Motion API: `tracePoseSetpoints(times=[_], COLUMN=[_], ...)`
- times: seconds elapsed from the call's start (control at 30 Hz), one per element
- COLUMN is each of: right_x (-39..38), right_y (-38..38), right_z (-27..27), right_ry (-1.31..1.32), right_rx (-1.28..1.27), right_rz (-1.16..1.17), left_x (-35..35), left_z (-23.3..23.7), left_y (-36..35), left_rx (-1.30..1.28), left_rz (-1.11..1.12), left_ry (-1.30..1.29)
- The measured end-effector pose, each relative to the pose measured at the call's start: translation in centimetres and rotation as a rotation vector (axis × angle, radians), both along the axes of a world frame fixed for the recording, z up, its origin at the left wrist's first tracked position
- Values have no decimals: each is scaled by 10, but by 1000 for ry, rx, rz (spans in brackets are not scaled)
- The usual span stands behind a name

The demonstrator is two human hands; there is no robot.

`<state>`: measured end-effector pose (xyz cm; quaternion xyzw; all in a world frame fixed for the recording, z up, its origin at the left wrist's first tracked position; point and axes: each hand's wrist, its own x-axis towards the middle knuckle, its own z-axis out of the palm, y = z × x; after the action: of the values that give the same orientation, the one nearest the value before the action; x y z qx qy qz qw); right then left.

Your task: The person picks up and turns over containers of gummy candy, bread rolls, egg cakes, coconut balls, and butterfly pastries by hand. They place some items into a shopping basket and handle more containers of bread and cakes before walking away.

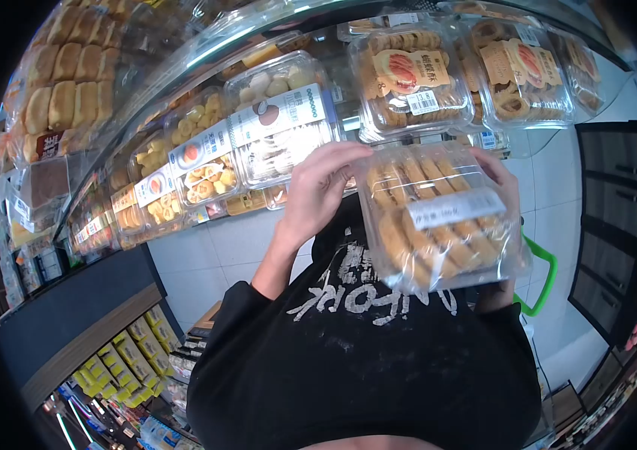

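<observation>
A clear plastic box of long golden pastries is held up in front of my chest, tilted, with a white label across its lid. My left hand grips its upper left corner, fingers bent over the edge. Along the upper right edge my right hand wraps the side, and part of it is hidden behind the box. Just beyond are a clear box of round cookies with a price sticker and a similar cookie box. To the left sits a box with a white and blue label.
More boxed snacks line the shelf on the left, with bagged bread rolls at the upper left. Yellow packs hang low on the left. A green handle shows at my right, near a dark drawer cabinet.
</observation>
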<state>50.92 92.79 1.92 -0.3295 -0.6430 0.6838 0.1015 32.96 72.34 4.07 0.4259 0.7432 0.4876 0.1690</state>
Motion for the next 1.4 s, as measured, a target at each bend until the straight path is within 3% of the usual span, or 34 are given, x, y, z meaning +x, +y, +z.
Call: tracePoseSetpoints(times=[0.07, 0.13, 0.2, 0.27, 0.4, 0.5, 0.63, 0.73, 1.07, 1.2, 1.3, 1.37, 1.4], right_x=[14, 24, 18, 7, -3, -12, -30, -40, -40, -36, -33, -42, -50], right_y=[0, -3, 6, 3, -2, 2, -9, -7, -13, -32, -56, -81, -93], right_z=[-8, -18, -12, 5, -6, -7, -4, 1, 0, -7, -42, -46, -43], right_ry=[192, 49, -8, -14, 98, -13, 242, 297, 336, 336, 263, 159, 136], right_rx=[-8, 405, 368, 285, 21, 103, -39, -160, -136, -222, -272, -383, -578], right_rz=[117, 250, 423, 445, 83, 25, -190, -238, -219, -364, -100, 136, 167], left_x=[3, 9, 11, 11, 4, 2, 0, -5, -2, 6, 17, 24, 27], left_z=[-8, -13, -15, -21, -44, -41, -32, -39, -35, -43, -55, -58, -66], left_y=[-4, -10, -11, -13, -12, -3, 14, 27, 46, 28, -3, -26, -42], left_rx=[-23, -36, -100, -108, -54, -19, 5, 109, 117, 172, 113, 160, 183], left_rz=[-49, -57, -48, -47, -71, -98, -14, -7, 84, 102, 93, 240, 331], left_ry=[87, 33, -95, -232, -534, -704, -809, -831, -808, -973, -1074, -1155, -1191])
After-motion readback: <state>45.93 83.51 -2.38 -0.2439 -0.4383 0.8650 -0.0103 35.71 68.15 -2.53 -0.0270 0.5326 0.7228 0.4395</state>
